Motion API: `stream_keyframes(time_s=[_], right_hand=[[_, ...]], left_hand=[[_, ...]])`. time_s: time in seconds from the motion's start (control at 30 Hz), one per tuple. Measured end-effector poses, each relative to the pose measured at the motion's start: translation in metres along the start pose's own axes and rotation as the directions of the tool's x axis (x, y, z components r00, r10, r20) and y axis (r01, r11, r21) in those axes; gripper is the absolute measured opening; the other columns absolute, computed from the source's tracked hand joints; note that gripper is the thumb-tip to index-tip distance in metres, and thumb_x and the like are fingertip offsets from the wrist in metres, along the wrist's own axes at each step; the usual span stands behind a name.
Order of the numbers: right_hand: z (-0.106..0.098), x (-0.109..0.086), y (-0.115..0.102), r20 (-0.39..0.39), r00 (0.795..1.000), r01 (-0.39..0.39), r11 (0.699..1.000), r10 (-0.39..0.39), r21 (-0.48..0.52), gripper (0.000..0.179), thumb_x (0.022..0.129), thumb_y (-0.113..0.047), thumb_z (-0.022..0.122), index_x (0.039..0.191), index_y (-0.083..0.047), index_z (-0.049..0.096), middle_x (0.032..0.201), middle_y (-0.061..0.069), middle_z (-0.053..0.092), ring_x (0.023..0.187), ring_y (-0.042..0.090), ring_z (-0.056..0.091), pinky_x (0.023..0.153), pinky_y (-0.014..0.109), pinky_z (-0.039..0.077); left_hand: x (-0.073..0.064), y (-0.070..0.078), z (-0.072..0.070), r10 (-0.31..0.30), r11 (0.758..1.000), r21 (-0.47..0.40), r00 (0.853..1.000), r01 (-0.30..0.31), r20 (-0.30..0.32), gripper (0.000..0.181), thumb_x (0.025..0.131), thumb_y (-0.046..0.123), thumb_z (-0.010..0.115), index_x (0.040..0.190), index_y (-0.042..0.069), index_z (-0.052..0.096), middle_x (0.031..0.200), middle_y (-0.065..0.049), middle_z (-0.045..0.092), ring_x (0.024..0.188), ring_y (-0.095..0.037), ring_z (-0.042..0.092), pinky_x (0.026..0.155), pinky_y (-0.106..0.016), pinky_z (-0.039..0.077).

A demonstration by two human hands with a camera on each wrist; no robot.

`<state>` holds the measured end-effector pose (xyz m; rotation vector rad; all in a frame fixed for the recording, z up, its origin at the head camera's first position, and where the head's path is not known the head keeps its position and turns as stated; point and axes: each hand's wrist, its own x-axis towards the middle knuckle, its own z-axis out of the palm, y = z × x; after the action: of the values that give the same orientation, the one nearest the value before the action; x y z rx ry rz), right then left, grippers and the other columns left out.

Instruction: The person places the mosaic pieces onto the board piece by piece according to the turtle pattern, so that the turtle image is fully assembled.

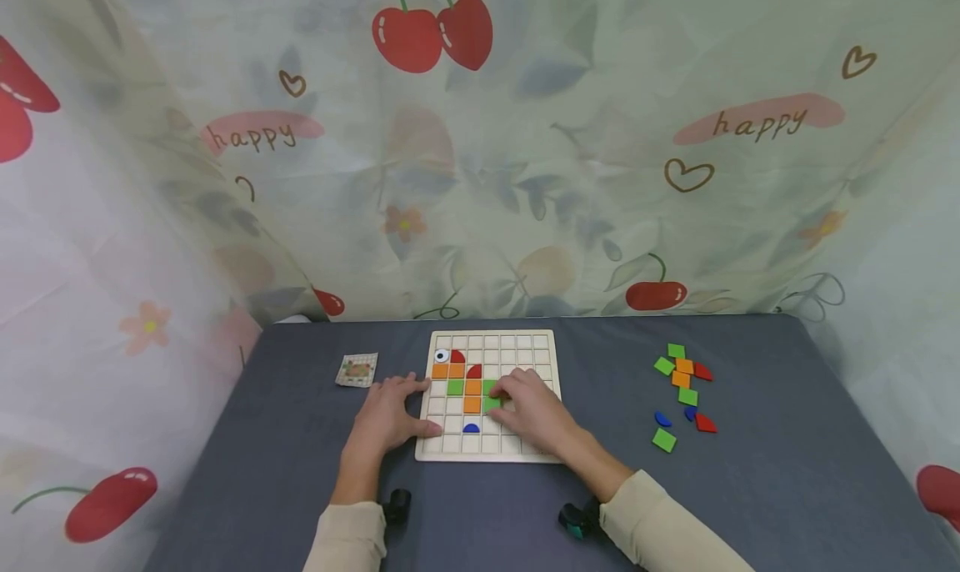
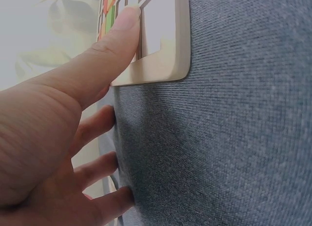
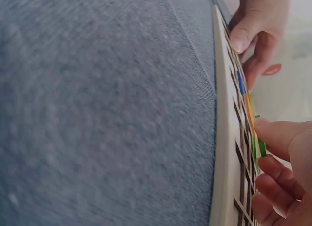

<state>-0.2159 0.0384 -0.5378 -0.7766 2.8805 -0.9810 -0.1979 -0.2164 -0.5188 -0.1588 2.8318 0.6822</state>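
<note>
A pale wooden grid board (image 1: 487, 456) lies on the dark cloth. In its cells sit a round eye tile (image 1: 442, 356), red quarter-circles (image 1: 457, 357), orange squares (image 1: 472, 404), a green square (image 1: 455, 388) and a blue half-circle (image 1: 471, 429). My left hand (image 1: 386, 415) rests at the board's left edge, its thumb (image 2: 124, 28) straight on a corner, the other fingers spread. Over the middle of the board, my right hand (image 1: 534, 409) pinches a green square tile (image 3: 262, 147) between thumb and finger. More green shows just beneath that tile, partly hidden by the fingers.
Loose green, orange, red and blue pieces (image 1: 682, 379) lie scattered right of the board. A small picture card (image 1: 357, 370) lies to its left. Behind the dark-clothed table (image 1: 750, 489) hangs a patterned curtain (image 1: 510, 188).
</note>
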Motion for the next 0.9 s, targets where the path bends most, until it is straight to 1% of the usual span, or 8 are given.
stream_keyframes(time_s=[0.27,0.47,0.57,0.73,0.9], right_hand=[[0.0065,-0.0004,0.0016,-0.043,0.998,0.044,0.997,-0.047,-0.064,0.020,0.086,-0.029,0.084,0.100,-0.017,0.076,0.096,-0.005,0.064,0.088,0.011,0.050,0.079,0.030,0.051],[0.0060,-0.0014,0.0017,-0.036,0.998,0.050,0.996,-0.053,-0.076,0.018,0.088,-0.029,0.081,0.100,-0.017,0.078,0.096,-0.003,0.064,0.088,0.013,0.050,0.080,0.032,0.051],[0.0057,-0.0008,0.0016,-0.038,0.998,0.055,0.993,-0.059,-0.103,0.015,0.089,-0.029,0.080,0.099,-0.018,0.079,0.096,-0.003,0.063,0.088,0.013,0.050,0.079,0.031,0.050],[0.0058,0.0010,0.0001,-0.055,0.996,0.066,0.988,-0.074,-0.138,0.014,0.089,-0.030,0.081,0.097,-0.019,0.081,0.095,-0.005,0.062,0.085,0.012,0.047,0.076,0.029,0.047],[0.0065,0.0021,-0.0024,-0.081,0.992,0.081,0.983,-0.096,-0.166,0.013,0.088,-0.029,0.081,0.094,-0.018,0.082,0.092,-0.005,0.061,0.083,0.012,0.047,0.075,0.030,0.046]], left_hand=[[0.0000,0.0010,-0.0009,-0.001,1.000,0.011,1.000,0.001,-0.001,0.087,0.068,0.043,0.094,0.145,0.025,0.059,0.161,-0.009,0.045,0.151,-0.043,0.033,0.116,-0.065,0.037],[-0.0001,-0.0006,-0.0003,0.009,1.000,0.009,1.000,-0.010,0.005,0.087,0.068,0.043,0.094,0.146,0.024,0.059,0.161,-0.009,0.045,0.150,-0.044,0.033,0.116,-0.065,0.036],[-0.0001,-0.0017,0.0000,0.010,1.000,0.002,1.000,-0.010,0.003,0.087,0.068,0.042,0.094,0.146,0.024,0.059,0.161,-0.009,0.045,0.151,-0.045,0.032,0.116,-0.065,0.036],[0.0001,-0.0023,0.0004,0.013,1.000,-0.007,1.000,-0.012,0.001,0.087,0.069,0.042,0.094,0.146,0.024,0.059,0.161,-0.009,0.045,0.151,-0.045,0.032,0.116,-0.066,0.036],[0.0001,-0.0023,0.0002,0.011,1.000,-0.004,1.000,-0.011,0.006,0.087,0.069,0.042,0.094,0.146,0.024,0.058,0.162,-0.010,0.044,0.151,-0.045,0.032,0.117,-0.066,0.035]])
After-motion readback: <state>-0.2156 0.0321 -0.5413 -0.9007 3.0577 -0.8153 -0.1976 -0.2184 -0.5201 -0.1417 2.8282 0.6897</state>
